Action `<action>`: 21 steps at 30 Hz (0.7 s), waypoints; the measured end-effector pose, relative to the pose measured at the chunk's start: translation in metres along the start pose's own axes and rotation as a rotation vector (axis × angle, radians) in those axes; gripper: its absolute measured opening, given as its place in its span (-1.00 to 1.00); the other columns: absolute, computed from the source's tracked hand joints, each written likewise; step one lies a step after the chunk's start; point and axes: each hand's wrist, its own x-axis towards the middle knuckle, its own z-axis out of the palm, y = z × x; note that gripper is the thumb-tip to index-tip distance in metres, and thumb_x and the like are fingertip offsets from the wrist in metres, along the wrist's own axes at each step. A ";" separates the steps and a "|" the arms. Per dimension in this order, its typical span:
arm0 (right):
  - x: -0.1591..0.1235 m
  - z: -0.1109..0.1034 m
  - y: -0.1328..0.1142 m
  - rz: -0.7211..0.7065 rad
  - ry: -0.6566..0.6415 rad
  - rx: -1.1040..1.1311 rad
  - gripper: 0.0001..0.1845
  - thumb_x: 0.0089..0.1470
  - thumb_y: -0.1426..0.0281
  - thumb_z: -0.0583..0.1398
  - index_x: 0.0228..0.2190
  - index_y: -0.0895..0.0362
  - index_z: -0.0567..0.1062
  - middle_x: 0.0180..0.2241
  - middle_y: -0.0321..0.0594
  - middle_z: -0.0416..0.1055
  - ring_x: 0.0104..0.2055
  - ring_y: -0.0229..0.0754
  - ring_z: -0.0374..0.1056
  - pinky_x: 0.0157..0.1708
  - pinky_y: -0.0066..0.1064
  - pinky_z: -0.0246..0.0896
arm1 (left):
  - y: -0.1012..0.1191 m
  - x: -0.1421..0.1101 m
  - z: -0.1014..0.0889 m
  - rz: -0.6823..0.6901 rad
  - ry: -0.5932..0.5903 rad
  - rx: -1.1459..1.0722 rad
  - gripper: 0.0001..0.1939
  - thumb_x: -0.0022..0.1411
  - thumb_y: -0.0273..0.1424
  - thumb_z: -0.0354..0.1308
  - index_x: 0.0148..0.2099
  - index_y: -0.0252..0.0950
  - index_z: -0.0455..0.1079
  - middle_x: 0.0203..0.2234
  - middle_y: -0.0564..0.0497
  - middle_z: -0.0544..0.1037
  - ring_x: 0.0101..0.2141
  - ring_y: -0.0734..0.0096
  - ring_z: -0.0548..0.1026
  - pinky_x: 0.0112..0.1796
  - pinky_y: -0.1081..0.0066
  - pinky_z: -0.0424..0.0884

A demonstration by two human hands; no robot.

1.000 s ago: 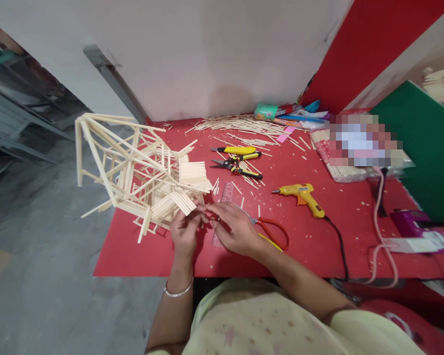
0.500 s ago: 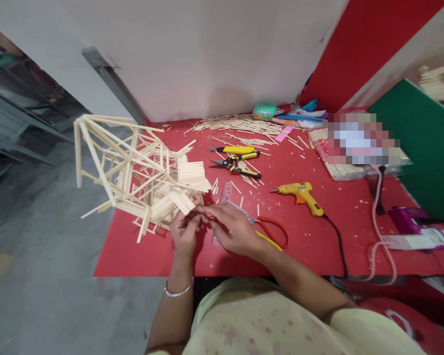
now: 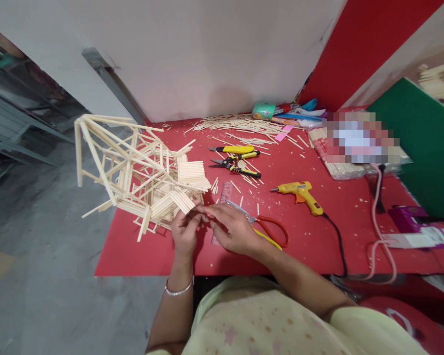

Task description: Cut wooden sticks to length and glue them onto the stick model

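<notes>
A pale model built of thin wooden sticks [image 3: 128, 172] stands at the left of the red table, with an open frame and small slatted roof panels. At its near right corner is my left hand [image 3: 185, 229], fingers bent and pinched beside a slatted panel [image 3: 184, 201]. My right hand [image 3: 231, 228] comes in from the right, its fingertips pinched together against those of the left. Whatever lies between the fingertips is too small and hidden to name. Under and behind my right hand lie pliers with red and yellow handles [image 3: 272, 230] and a pink ruler [image 3: 226, 191].
A yellow glue gun [image 3: 299, 193] lies to the right, its black cord running over the front edge. Beyond my hands are a yellow cutter knife [image 3: 237, 149] and black-yellow snips [image 3: 237, 167]. Loose sticks [image 3: 237, 125] lie along the wall. A purple box [image 3: 405, 219] sits far right.
Almost nothing differs. Both hands stay at the model's corner with fingertips together, and the model and tools keep their places; the view has shifted very slightly.
</notes>
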 end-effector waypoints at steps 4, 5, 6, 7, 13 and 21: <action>0.000 0.000 0.000 0.003 -0.005 0.002 -0.41 0.17 0.57 0.12 0.21 0.01 0.32 0.09 -0.12 0.46 0.09 -0.11 0.38 0.09 -0.17 0.34 | -0.001 0.000 0.000 -0.016 0.009 0.006 -0.61 0.14 -0.44 0.28 0.05 -0.23 0.53 -0.33 0.00 0.60 -0.47 0.47 0.52 -0.49 0.50 0.42; 0.000 0.000 0.000 0.005 -0.006 0.001 -0.42 0.18 0.56 0.12 0.21 0.01 0.33 0.09 -0.12 0.45 0.09 -0.11 0.38 0.10 -0.17 0.33 | -0.001 0.000 0.000 -0.019 0.013 0.008 -0.62 0.13 -0.43 0.28 0.04 -0.23 0.53 -0.33 0.00 0.60 -0.47 0.47 0.52 -0.48 0.50 0.42; 0.000 0.000 0.000 0.007 -0.007 0.000 -0.43 0.18 0.55 0.12 0.21 0.02 0.33 0.09 -0.11 0.45 0.10 -0.11 0.38 0.10 -0.16 0.33 | -0.001 0.000 0.000 -0.020 0.017 0.008 -0.62 0.13 -0.43 0.28 0.03 -0.23 0.53 -0.33 0.00 0.60 -0.47 0.47 0.52 -0.48 0.50 0.42; 0.000 0.000 0.000 0.009 -0.008 -0.002 -0.43 0.19 0.55 0.12 0.21 0.02 0.33 0.09 -0.11 0.46 0.10 -0.10 0.38 0.10 -0.16 0.33 | -0.001 0.000 0.000 -0.020 0.017 0.006 -0.63 0.13 -0.42 0.28 0.02 -0.24 0.53 -0.34 0.00 0.60 -0.47 0.47 0.52 -0.48 0.50 0.42; 0.000 0.000 0.001 0.008 -0.027 -0.013 -0.43 0.19 0.54 0.12 0.21 0.01 0.33 0.09 -0.09 0.46 0.09 -0.09 0.39 0.10 -0.14 0.34 | 0.000 0.000 0.001 -0.020 0.005 -0.005 -0.64 0.14 -0.44 0.28 0.02 -0.25 0.53 -0.36 0.00 0.60 -0.47 0.46 0.51 -0.48 0.50 0.41; 0.000 0.000 0.000 0.004 -0.023 -0.018 -0.44 0.19 0.54 0.12 0.21 0.02 0.33 0.07 -0.09 0.47 0.07 -0.09 0.40 0.08 -0.15 0.35 | 0.001 0.000 0.001 -0.023 0.015 -0.005 -0.64 0.13 -0.45 0.28 0.01 -0.22 0.54 -0.35 0.01 0.59 -0.46 0.46 0.52 -0.47 0.50 0.41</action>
